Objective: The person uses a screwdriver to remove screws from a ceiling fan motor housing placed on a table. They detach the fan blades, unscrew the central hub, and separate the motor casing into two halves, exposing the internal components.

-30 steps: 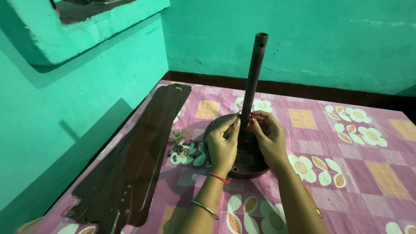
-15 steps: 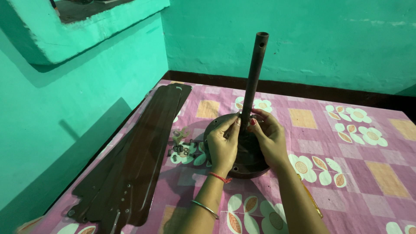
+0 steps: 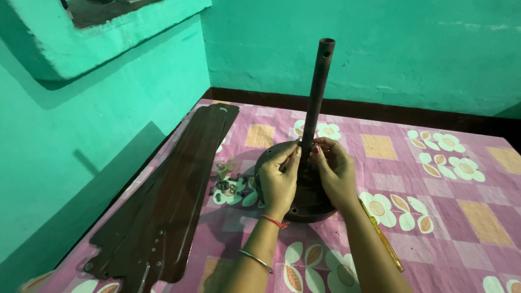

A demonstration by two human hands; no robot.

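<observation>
Head view: left hand (image 3: 278,182) and right hand (image 3: 335,176) stayed pinched (fingertips only) at rod (image 3: 316,103) base atop fan motor (image 3: 304,209), unmoved.

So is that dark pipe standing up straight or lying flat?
Standing upright. The dark pipe rises from the round fan motor on the floral cloth, while the left hand and right hand work at its base.

You have one view only, from the camera on your head. It looks down and forward over your forearms, close to both hands at mid-frame. The rod (image 3: 316,103) stands up toward the lens at centre. Near the left edge lie the blades (image 3: 168,201); the far green wall (image 3: 380,49) fills the top, a corner at left.
</observation>
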